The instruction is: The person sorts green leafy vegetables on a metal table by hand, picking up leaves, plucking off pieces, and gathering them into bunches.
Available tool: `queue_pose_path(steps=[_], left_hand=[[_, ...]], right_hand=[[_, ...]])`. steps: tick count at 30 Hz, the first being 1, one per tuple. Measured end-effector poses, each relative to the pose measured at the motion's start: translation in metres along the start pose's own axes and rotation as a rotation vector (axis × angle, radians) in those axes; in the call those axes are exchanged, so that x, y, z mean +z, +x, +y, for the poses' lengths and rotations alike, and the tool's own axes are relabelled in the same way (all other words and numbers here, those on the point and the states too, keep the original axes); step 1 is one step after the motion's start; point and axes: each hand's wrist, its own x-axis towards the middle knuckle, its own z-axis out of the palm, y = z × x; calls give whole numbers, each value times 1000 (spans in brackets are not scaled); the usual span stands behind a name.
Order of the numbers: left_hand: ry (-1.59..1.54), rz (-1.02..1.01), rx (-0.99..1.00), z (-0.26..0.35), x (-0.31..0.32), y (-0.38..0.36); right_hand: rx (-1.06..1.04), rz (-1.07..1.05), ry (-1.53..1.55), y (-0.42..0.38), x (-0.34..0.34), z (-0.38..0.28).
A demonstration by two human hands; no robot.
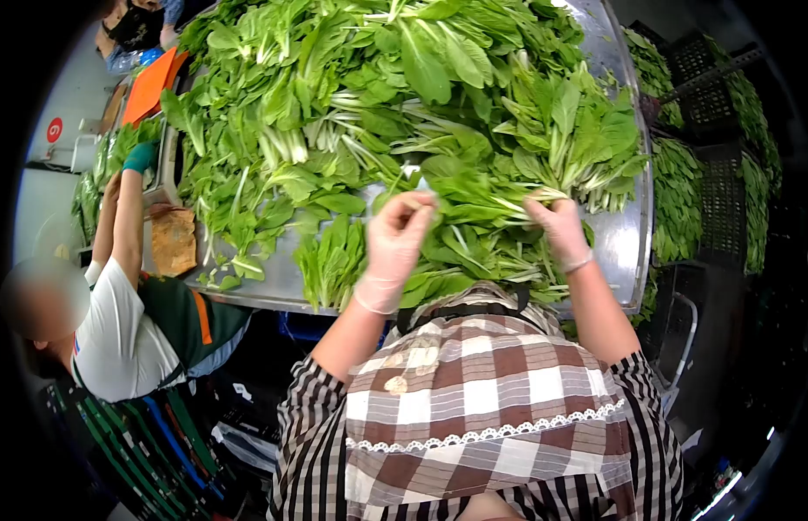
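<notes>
In the head view, my right hand (560,231), in a thin clear glove, grips the pale stem ends of a small bunch of leafy greens (482,200), whose leaves point left. Just left of those leaves is my left hand (397,245), also gloved, with thumb and fingers pinched together. Its fingertips are slightly blurred, and I cannot make out what is between them. Under and around both hands lie more loose greens with white stems. A separate small bundle (330,260) rests on the metal table just left of my left wrist.
A large heap of greens (378,69) covers the far part of the metal table (617,252). Black crates (721,195) with greens stand at the right. On the left, a co-worker (130,330) reaches a green-gloved hand (141,156) toward greens beside an orange panel (149,85).
</notes>
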Motion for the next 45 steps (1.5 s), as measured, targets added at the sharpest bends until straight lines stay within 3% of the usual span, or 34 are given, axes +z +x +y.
queue_pose_path(steps=[1, 3, 6, 7, 10, 11, 14, 18, 21, 23, 25, 29, 30, 33, 35, 37, 40, 41, 43, 45], left_hand=[[49, -85, -103, -1, 3, -4], [308, -303, -50, 8, 18, -8], [760, -226, 185, -2, -4, 28], [1081, -179, 302, -10, -24, 49], [1780, -199, 342, -17, -72, 100], [1843, -203, 412, -18, -84, 105], [1901, -277, 594, -20, -101, 112], [2027, -413, 582, -22, -109, 117], [2021, -406, 591, -5, -101, 113], [1872, -451, 569, 6, -94, 111], [1779, -456, 476, 28, -76, 104], [1456, -227, 275, 53, -57, 91], [1330, -170, 212, 51, -50, 88], [597, -48, -269, 51, -24, 72], [563, -118, -358, 36, -14, 61], [947, -47, 129, 14, 1, 40], [713, 22, 163, 22, 19, 16], [476, -69, -46, 23, 24, 6], [378, -165, -212, 10, 38, -12], [216, -113, -406, -5, 45, -20]], right_hand=[[44, 15, 2, -5, -4, 1], [72, 24, 25, -8, -6, 12], [217, 6, 21, -15, 0, 22], [240, -25, 13, -15, 0, 33], [313, -62, 130, -24, 10, 35], [371, -51, 172, -29, 13, 26], [253, -72, 427, -40, 11, 12], [597, -269, 277, -48, -1, 29], [433, -283, 479, -68, 2, 13], [428, -385, 273, -61, -13, 34], [433, -417, 290, -62, -13, 31], [333, -446, 313, -62, -1, -2], [293, -456, 308, -59, -4, -7], [186, -414, 333, -59, 11, -26], [99, -427, 334, -56, 12, -31], [40, -409, 281, -56, 18, -44], [-51, -220, 169, -52, 33, -43], [-77, -178, 105, -50, 35, -36], [-146, -136, -21, -48, 41, -24], [-259, -116, -241, -47, 46, -8]])
